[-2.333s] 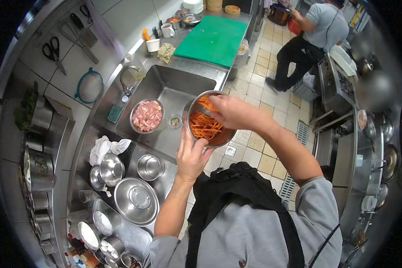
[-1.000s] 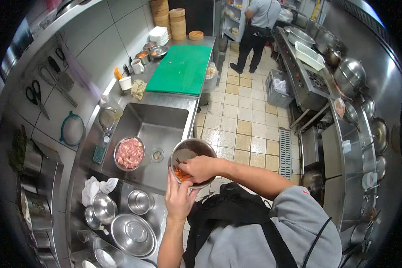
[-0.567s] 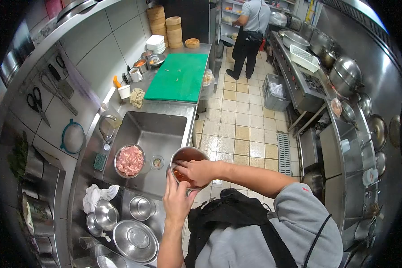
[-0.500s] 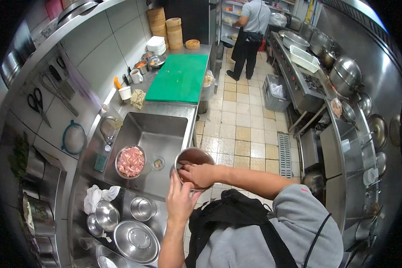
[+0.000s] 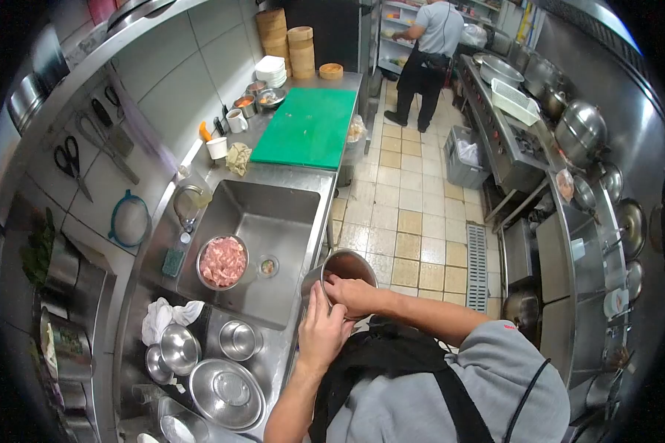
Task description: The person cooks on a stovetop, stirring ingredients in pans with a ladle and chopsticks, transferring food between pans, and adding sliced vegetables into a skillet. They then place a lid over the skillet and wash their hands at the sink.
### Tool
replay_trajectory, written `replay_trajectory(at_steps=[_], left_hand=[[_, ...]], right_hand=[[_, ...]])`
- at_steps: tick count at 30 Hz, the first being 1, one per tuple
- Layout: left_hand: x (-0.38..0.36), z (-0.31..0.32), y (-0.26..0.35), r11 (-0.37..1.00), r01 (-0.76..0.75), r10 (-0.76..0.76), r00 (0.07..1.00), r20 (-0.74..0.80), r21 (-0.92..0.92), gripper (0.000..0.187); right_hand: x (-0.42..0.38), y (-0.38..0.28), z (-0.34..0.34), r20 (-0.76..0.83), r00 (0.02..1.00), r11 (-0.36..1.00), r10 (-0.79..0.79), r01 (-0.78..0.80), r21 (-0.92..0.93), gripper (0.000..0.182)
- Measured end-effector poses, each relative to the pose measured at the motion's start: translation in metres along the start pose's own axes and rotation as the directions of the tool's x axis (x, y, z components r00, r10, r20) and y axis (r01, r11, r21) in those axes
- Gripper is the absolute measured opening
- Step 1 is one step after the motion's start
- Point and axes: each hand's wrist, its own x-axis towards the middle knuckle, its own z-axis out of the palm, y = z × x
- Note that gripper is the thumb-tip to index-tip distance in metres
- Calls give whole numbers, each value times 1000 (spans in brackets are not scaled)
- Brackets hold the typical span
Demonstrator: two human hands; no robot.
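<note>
Near the sink's front edge, a metal pot [image 5: 310, 279] is tilted, its mouth toward the aisle. My left hand [image 5: 324, 325] presses against its outside with the fingers stretched along the wall. Reaching over the rim, my right hand [image 5: 351, 295] has its fingertips inside the pot, where they are partly hidden; what they hold, if anything, cannot be seen. A round metal bowl of raw sliced meat [image 5: 223, 262] sits in the sink [image 5: 273, 214], left of the drain [image 5: 267, 266].
Beyond the sink lies a green cutting board [image 5: 307, 127]. Metal bowls [image 5: 227, 393] stand on the near-left counter. Further up the tiled aisle, another person [image 5: 428, 59] stands by shelves. A stove [image 5: 521, 144] lines the right, with a grey bin [image 5: 465, 156] beside it.
The pot and both my hands have shifted a little right relative to the sink, and the pot is tipped further. The view has moved slightly. The other person's arm has moved toward the shelves.
</note>
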Motion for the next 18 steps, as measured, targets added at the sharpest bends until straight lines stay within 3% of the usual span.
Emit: replay_trajectory(at_steps=[3, 6, 7, 9, 10, 11, 13, 15, 18], left_hand=[[-4, -2, -7, 999, 37, -35, 998, 52, -26, 39], [-12, 0, -21, 997, 31, -18, 983, 181, -72, 38], [-12, 0, -22, 993, 62, -40, 978, 203, -103, 38], [-12, 1, -21, 988, 66, -30, 970, 243, -142, 39], [-10, 1, -16, 980, 120, -78, 965, 251, -158, 39], [-6, 3, -10, 970, 166, -115, 958, 263, -178, 40], [-3, 9, -1, 981, 113, -76, 971, 226, -155, 41], [-2, 8, 3, 990, 93, -75, 984, 164, -106, 42], [-3, 11, 5, 985, 120, -88, 969, 232, -127, 43]], right_hand=[[-5, -2, 3, 48, 999, 1000, 5, -4, -20, 42], [-13, 19, 30, 174, 980, 975, -91, 52, 218, 39], [-11, 30, 48, 174, 981, 975, -90, 51, 218, 39], [-10, 30, 59, 40, 970, 923, -240, 215, 320, 39], [-13, 37, 59, 174, 946, 950, -273, 236, 204, 40], [-14, 36, 60, 145, 961, 959, -234, 204, 198, 40], [-16, 35, 63, 275, 956, 994, -105, 105, 12, 43], [-25, 21, 50, 177, 981, 996, -83, 76, 44, 40], [-36, 21, 49, 185, 981, 998, -52, 47, 32, 32]])
